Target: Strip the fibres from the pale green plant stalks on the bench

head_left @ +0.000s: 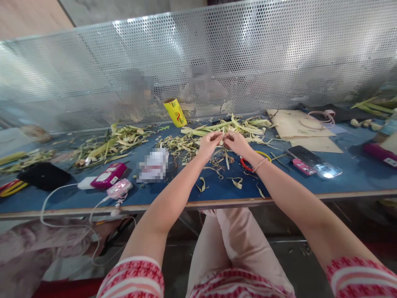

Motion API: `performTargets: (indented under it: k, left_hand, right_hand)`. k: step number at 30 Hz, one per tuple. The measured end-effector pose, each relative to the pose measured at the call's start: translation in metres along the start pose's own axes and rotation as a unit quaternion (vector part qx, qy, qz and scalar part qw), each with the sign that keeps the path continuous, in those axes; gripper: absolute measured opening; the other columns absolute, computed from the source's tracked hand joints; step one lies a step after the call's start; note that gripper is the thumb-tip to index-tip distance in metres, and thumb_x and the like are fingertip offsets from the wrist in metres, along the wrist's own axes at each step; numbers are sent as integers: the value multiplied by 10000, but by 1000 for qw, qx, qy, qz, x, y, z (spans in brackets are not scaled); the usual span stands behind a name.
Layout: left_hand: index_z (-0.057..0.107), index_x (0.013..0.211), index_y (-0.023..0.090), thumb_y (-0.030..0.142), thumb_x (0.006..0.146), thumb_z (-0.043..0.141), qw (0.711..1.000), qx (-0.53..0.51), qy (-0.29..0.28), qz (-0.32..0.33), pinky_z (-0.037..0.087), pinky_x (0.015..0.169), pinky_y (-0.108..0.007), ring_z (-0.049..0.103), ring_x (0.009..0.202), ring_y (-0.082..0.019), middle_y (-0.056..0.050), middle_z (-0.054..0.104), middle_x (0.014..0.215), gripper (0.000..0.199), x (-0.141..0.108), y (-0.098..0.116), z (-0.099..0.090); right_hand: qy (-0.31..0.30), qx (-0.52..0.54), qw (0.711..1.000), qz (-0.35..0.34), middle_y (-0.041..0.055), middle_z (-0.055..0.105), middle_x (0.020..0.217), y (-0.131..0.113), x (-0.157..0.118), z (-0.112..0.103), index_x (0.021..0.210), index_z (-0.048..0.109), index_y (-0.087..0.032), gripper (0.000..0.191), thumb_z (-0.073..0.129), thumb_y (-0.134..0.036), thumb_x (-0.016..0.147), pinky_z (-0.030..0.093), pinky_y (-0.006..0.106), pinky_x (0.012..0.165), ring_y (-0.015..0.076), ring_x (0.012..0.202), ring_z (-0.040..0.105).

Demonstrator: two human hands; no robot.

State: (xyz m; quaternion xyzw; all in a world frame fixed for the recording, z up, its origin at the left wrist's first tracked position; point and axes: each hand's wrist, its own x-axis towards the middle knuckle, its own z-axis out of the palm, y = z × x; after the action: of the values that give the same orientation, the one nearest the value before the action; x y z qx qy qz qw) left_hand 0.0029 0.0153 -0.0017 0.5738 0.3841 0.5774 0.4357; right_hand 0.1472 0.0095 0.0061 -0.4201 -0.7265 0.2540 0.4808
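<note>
My left hand [210,145] and my right hand [236,142] meet over the table with fingers pinched together. Between the fingertips is what looks like a thin pale plant strip, mostly hidden by the fingers. Just behind the hands lies a heap of long pale-green leaf strips [235,126]. To their left spreads a pile of small, drier leaf scraps [182,145]. A red and yellow ring [246,165] lies under my right wrist. Single curled leaf pieces [237,183] are scattered near the front edge.
A yellow tube [176,112] stands tilted before the perforated metal screen [263,62]. Left are another leaf pile [114,142], a magenta device [110,175] with a white cable and a black pouch [45,175]. Right lie a phone [313,160] and brown cardboard [294,124].
</note>
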Motion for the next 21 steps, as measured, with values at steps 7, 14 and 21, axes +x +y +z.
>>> performTargets:
  k: [7,14,21]
  left_hand:
    - [622,830,126,73,673,676,994,-22,-42,-96,378,542,-208,500,528,-64,14,581,640,175,-8,9,8]
    - [588,816,129,60,668,622,984,-28,-99,-145,405,535,-215,519,494,-76,10,601,594,167,-11,11,9]
    - [529,765,144,53,672,576,975,-55,-111,-186,474,624,-239,600,536,-94,-13,640,609,138,-15,18,12]
  right_hand:
    - [13,122,989,82,-24,541,574,8,6,2,657,483,-203,91,497,-123,697,420,270,559,131,545,533]
    - [16,129,988,79,-39,498,558,9,7,2,671,482,-204,82,498,-123,675,392,252,539,111,532,478]
    - [14,62,997,44,-36,470,591,9,7,2,640,482,-195,115,534,-244,731,367,266,581,114,582,455]
